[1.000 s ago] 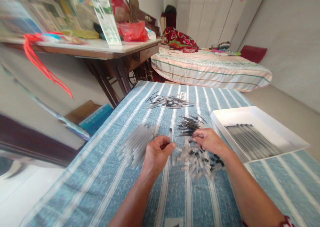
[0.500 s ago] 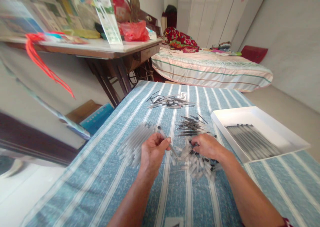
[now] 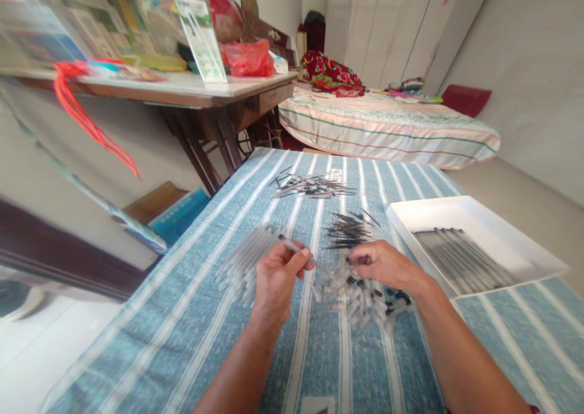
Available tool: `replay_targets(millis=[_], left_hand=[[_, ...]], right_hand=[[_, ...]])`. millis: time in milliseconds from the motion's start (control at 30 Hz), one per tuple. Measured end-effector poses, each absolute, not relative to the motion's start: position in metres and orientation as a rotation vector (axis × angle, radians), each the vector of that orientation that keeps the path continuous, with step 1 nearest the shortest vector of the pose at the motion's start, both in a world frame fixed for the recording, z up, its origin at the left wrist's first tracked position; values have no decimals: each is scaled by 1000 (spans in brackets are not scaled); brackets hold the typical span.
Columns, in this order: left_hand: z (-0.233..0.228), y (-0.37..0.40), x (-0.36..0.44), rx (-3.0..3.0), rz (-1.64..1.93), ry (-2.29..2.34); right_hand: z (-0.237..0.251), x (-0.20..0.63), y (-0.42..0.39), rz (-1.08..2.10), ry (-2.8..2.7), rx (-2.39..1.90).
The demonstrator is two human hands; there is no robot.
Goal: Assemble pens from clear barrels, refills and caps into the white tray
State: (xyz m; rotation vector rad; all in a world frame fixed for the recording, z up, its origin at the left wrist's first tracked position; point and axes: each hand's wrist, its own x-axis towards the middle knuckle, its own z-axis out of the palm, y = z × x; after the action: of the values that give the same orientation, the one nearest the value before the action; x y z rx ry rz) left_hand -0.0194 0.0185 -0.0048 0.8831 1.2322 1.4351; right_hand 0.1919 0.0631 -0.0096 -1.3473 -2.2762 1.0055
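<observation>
My left hand [image 3: 277, 275] grips a clear pen barrel [image 3: 305, 258] that points right and slightly down toward my right hand [image 3: 383, 263]. My right hand is closed over the top of a heap of small clear and black pen caps [image 3: 360, 298], its fingertips pinched; what they hold is hidden. A pile of clear pen barrels [image 3: 249, 261] lies just left of my left hand. A bunch of thin black refills [image 3: 347, 228] lies beyond my right hand. All rest on a blue-and-white striped cloth [image 3: 314, 353].
A white tray [image 3: 502, 225] with finished pens in a row [image 3: 460, 259] stands at the right. Another small pile of pen parts [image 3: 312, 186] lies farther back. A wooden table [image 3: 191, 95] with clutter stands at the left, a bed [image 3: 387, 125] behind.
My left hand turned the barrel from upright to slanting right toward my right hand. My right hand dipped into the cap heap and shifted slightly.
</observation>
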Motion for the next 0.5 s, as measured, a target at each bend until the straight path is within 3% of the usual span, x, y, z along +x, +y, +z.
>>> replay_targets(millis=[200,500], left_hand=[[-4,18,-20,846,1482,1189],[0,17,-19,805,1518,1156]], right_hand=[[-5,181,56,1429,-2038,-1159],[-8,176,54,1439,-1989,-1137]])
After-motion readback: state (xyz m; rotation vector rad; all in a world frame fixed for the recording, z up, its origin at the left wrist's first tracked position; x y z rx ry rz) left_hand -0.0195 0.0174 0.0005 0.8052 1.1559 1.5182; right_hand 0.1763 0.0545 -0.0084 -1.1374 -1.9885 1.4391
